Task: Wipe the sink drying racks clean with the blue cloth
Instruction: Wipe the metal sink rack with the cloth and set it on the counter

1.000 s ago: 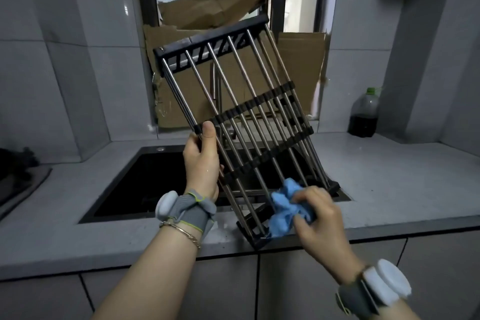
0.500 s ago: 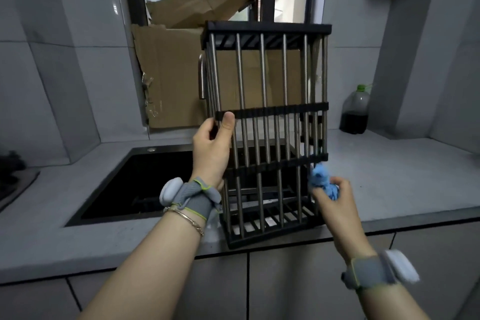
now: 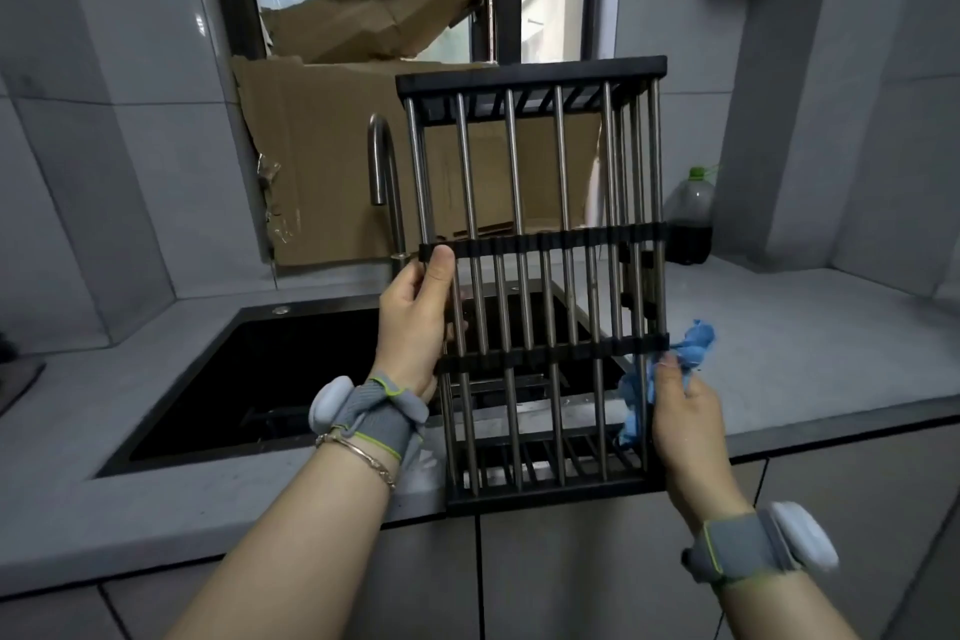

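Gripping drying rack: left hand | right hand pinches blue cloth | cloth partly behind bars

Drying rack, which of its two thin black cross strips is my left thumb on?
The upper strip; the thumb of the left hand lies on its left end. The lower strip ends beside the blue cloth.

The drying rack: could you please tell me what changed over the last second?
The drying rack swung from tilted to upright. The right hand carried the blue cloth from the rack's bottom end to its right edge. The left hand still grips the left bars.
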Demonstrator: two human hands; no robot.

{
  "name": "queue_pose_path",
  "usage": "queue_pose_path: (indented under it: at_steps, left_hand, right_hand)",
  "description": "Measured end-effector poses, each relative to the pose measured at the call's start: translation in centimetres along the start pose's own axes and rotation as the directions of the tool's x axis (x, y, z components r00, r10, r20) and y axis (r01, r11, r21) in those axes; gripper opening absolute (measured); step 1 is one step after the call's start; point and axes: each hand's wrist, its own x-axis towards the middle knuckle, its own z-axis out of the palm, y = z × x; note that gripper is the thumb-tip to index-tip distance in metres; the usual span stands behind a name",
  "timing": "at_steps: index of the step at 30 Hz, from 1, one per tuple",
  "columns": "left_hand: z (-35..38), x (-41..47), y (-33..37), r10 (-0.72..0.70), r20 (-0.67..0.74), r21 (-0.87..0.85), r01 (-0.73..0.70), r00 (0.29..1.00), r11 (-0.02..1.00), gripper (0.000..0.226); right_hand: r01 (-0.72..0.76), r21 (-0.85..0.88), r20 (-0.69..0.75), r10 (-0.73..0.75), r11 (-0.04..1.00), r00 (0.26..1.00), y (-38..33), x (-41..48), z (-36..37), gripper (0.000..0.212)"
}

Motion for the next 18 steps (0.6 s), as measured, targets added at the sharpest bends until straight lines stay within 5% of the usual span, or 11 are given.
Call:
queue_pose_path:
  at_steps: [4, 7, 9, 11, 13, 16, 18]
  left_hand:
    - [-0.4, -0.2, 0.6, 0.059, -0.022, 0.030, -0.058, 0.998, 0.998, 0.057]
    - [0.2, -0.6, 0.3, 0.098, -0.008, 0.051, -0.097, 0.995, 0.994, 0.033]
    - [1.2, -0.9, 0.5, 0.126, 0.001, 0.046, -0.126, 0.992, 0.991, 0.025]
    - [2.1, -1.1, 0.8, 0.145, 0.031, 0.036, -0.146, 0.989, 0.989, 0.016]
    - [2.3, -1.3, 1.1, 0.167, 0.019, -0.038, -0.166, 0.986, 0.985, 0.006]
    - [2.0, -1.3, 1.7, 0.139, -0.068, -0.035, -0.141, 0.988, 0.989, 0.065]
    - [1.5, -1.3, 1.8, 0.094, -0.065, 0.032, -0.092, 0.993, 0.995, 0.101]
  right_hand:
    - [0.200, 0.112, -0.235, -0.169, 0.973, 0.957, -2.7, 0.0, 0.3, 0.013]
    - [0.499, -0.008, -0.009, -0.499, 0.867, 0.867, -6.4, -1.4, 2.7, 0.020]
    - [0.711, -0.204, 0.195, -0.683, 0.673, 0.704, -7.9, -2.5, 5.5, 0.041]
    - [0.812, -0.343, 0.329, -0.749, 0.473, 0.575, -8.3, -3.5, 7.7, 0.054]
    - [0.841, -0.368, 0.373, -0.766, 0.396, 0.524, -8.5, -3.3, 8.2, 0.058]
    - [0.844, -0.422, 0.360, -0.794, 0.330, 0.490, -8.0, -1.3, 6.6, 0.058]
    - [0.778, -0.412, 0.236, -0.769, 0.475, 0.594, -7.8, 0.2, 5.2, 0.054]
